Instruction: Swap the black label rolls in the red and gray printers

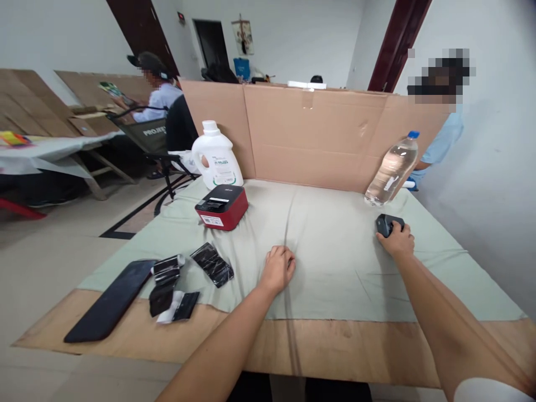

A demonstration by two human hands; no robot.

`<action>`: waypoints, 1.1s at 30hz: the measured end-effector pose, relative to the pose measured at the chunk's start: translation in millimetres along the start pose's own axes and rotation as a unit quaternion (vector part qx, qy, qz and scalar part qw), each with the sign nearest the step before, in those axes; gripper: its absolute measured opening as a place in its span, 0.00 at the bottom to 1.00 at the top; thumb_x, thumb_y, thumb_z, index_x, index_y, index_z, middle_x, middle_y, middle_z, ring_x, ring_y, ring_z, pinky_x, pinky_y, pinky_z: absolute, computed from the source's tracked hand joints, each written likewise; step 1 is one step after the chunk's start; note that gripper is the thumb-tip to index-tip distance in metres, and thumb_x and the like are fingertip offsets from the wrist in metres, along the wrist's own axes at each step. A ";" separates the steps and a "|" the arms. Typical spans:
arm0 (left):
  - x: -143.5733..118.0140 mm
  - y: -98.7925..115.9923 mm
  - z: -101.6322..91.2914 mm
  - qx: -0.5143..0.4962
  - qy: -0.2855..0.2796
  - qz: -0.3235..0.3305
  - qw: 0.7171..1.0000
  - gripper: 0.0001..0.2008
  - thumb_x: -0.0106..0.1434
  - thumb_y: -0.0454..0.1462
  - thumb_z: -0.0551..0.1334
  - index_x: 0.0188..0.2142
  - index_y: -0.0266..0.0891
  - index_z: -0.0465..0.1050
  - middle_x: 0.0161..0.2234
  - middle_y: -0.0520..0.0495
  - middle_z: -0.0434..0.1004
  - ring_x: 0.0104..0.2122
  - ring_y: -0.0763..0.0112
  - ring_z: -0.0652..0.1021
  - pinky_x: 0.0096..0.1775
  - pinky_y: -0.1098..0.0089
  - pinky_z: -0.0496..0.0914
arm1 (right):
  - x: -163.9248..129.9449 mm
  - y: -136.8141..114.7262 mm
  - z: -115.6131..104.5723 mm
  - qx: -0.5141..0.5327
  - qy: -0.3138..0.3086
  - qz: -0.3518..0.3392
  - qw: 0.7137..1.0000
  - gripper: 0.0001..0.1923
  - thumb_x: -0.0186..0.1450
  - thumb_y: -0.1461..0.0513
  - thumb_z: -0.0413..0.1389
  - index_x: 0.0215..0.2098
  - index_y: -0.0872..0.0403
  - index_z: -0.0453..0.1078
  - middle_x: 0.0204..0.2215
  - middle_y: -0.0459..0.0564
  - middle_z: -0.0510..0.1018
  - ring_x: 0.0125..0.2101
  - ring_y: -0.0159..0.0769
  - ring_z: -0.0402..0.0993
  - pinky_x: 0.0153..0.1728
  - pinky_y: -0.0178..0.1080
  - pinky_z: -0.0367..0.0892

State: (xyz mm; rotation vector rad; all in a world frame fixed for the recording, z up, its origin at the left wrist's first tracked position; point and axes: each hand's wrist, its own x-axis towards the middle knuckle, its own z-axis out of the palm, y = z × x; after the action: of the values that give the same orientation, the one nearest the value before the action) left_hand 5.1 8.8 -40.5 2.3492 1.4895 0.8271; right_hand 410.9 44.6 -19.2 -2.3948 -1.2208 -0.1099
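The right hand (397, 241) is extended to the far right part of the table (343, 340). Its fingers curl over a small black device (386, 224), which rests on the pale green cloth (335, 245); the hand grasps the near end of the device, and the far end shows beyond the fingertips. A clear water bottle (392, 167) with a blue cap stands tilted just behind the device, against the cardboard screen (318, 134).

The left hand (278, 269) lies knuckles up near the middle of the cloth, fingers loosely curled under. It holds nothing and presses on the fabric beside a long crease.

A red and black box-shaped machine (221, 206) sits on the cloth to the far left of the left hand, with a white jug (215, 156) directly behind it. Several black foil packets (211, 263) lie near the cloth's front-left edge, and a flat black slab (111, 301) lies beside them, partly on bare wood.

A seated person (157, 92) is at another table on the far left. A second person's light blue sleeve (444, 139) shows behind the screen on the right.
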 end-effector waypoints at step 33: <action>-10.0 6.8 -12.3 -0.677 -0.115 -0.140 0.714 0.58 0.45 0.39 0.75 0.68 0.44 0.42 0.64 0.37 0.56 0.60 0.51 0.64 0.61 0.55 0.56 | -215.9 -150.0 7.5 0.585 -0.266 -0.106 0.759 0.34 0.61 0.49 0.57 0.61 0.49 0.54 0.53 0.55 0.71 0.50 0.43 0.71 0.50 0.47 0.69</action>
State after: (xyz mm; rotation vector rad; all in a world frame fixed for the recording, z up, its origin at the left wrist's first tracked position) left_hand 0.0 -4.3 -30.6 1.0008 0.5968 0.9647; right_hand 161.4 -37.7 -30.6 -1.1613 -1.2050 1.0288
